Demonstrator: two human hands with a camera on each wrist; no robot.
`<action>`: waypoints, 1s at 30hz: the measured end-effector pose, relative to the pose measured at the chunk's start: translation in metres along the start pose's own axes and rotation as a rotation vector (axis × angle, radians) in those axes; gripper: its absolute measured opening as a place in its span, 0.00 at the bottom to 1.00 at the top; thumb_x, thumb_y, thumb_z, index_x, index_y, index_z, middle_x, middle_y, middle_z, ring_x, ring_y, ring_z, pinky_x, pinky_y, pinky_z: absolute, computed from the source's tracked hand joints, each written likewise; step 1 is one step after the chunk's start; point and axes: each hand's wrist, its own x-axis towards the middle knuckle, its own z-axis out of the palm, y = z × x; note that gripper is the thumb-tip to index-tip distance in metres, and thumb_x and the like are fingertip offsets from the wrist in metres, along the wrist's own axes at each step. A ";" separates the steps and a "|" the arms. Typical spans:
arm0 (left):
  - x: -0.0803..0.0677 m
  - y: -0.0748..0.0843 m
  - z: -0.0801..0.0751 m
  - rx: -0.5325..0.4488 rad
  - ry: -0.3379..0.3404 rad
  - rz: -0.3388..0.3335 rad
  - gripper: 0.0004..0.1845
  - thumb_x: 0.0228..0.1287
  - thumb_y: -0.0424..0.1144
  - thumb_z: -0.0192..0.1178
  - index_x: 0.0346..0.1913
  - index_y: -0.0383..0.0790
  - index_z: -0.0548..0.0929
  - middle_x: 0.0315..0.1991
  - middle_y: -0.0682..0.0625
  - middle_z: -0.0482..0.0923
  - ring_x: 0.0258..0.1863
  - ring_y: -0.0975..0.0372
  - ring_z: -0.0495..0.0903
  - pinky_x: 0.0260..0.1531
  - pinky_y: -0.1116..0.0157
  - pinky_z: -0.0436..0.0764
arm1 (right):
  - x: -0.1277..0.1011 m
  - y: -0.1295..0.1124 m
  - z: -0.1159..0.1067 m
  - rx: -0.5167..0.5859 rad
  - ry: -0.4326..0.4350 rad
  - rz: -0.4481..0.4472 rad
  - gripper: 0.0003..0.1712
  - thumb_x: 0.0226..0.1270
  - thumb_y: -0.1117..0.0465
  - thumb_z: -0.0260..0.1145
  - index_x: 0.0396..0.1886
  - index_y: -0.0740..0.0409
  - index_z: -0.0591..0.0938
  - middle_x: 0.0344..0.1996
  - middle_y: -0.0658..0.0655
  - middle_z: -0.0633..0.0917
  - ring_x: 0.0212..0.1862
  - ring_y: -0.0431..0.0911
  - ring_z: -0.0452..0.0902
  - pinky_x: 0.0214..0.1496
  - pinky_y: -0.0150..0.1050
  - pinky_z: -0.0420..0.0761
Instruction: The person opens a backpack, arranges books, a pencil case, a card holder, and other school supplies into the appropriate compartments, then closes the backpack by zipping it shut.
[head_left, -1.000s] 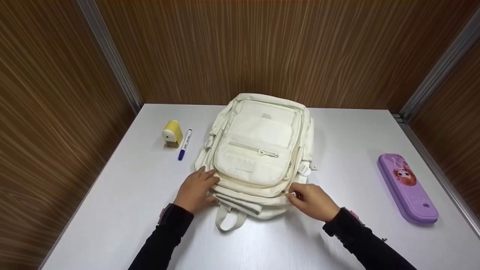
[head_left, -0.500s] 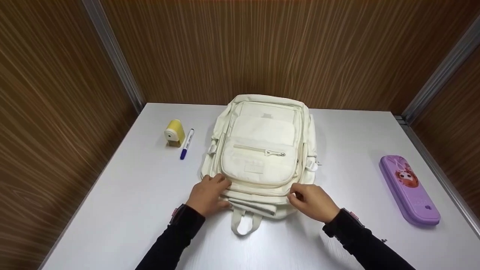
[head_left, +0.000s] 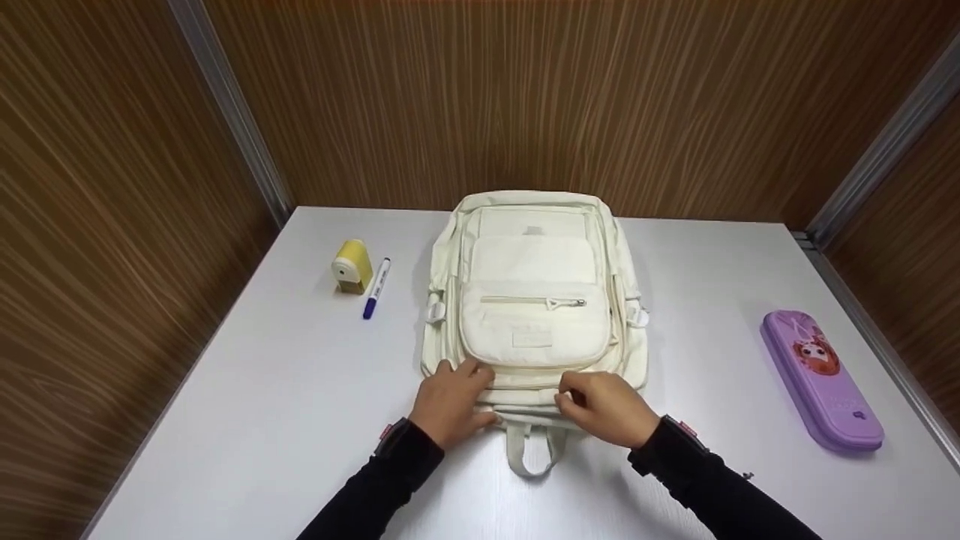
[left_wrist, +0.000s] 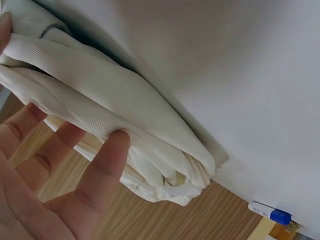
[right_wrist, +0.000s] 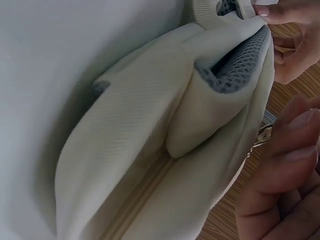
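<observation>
A cream backpack (head_left: 536, 262) lies front side up on the white table, its top handle loop (head_left: 531, 459) pointing toward me. My left hand (head_left: 454, 401) holds the near left edge, thumb low and fingers over the front; in the left wrist view those fingers touch the fabric. At the near right, the fingers of my right hand (head_left: 607, 405) are curled at the zipper seam. They pinch a metal zipper pull (right_wrist: 264, 135), partly hidden behind a finger in the right wrist view. Folded fabric and grey mesh padding (right_wrist: 230, 70) show at the bag's top end.
Left of the bag stand a yellow and white pencil sharpener (head_left: 352, 266) and, lying beside it, a white marker (head_left: 377, 288) with a blue cap. A purple pencil case (head_left: 823, 381) lies at the right. Wood-grain panels (head_left: 525, 97) border the table (head_left: 247, 420).
The backpack has turned straighter, its near end swinging right. My left hand has moved right with it. My right hand has shifted slightly left along the near edge, so both hands are closer together.
</observation>
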 end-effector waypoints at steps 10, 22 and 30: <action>0.003 0.029 0.011 0.056 0.055 -0.017 0.32 0.40 0.66 0.71 0.45 0.49 0.80 0.44 0.52 0.79 0.35 0.55 0.77 0.25 0.62 0.77 | 0.000 -0.001 0.005 0.000 -0.035 0.006 0.10 0.63 0.62 0.64 0.23 0.50 0.75 0.14 0.39 0.67 0.20 0.31 0.60 0.22 0.27 0.62; 0.008 0.071 0.024 0.089 0.155 -0.055 0.33 0.42 0.68 0.69 0.42 0.46 0.79 0.39 0.51 0.77 0.30 0.57 0.78 0.17 0.64 0.76 | -0.002 -0.007 0.012 0.028 -0.066 0.001 0.07 0.64 0.62 0.64 0.25 0.51 0.79 0.15 0.40 0.73 0.20 0.30 0.64 0.23 0.28 0.67; 0.006 0.088 0.018 0.039 0.073 0.085 0.41 0.48 0.70 0.64 0.54 0.38 0.75 0.46 0.48 0.75 0.39 0.59 0.76 0.37 0.67 0.78 | -0.004 -0.009 0.018 0.045 -0.081 -0.010 0.05 0.61 0.65 0.65 0.27 0.52 0.80 0.17 0.42 0.75 0.21 0.31 0.66 0.24 0.28 0.70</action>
